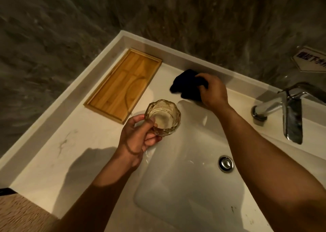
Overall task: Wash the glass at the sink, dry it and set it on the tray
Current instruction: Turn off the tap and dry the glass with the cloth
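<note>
**Wet glass in one hand, cloth in the other: the slip risk**

Nearest the camera, the left hand (139, 140) closes around the glass (163, 119), thumb over the near rim and fingers curled under its side. It holds the glass upright in the air, above the left edge of the sink (185, 187) basin and just right of the counter (53, 161). One hand alone carries it, and if the glass is wet, as I judge likely at this stage, it could slide through the fingers and strike the hard basin or counter below. Pressing a cloth into it one-handed could also twist it out of that hold.

The glass is short and round, with a faceted, rippled wall and a wide mouth. It is clear with an amber cast in this warm light, and looks empty; I cannot tell whether drops cling to it.

Farther back, the right hand (211, 90) closes on the dark cloth (187, 85) lying at the rear ledge, left of the tap (289, 108). Dragging it carelessly could knock the glass.

Farthest left, the wooden tray (105, 97) lies flat and bare on the counter, well apart from the glass. Its raised lip could catch the base on setting down.
</note>
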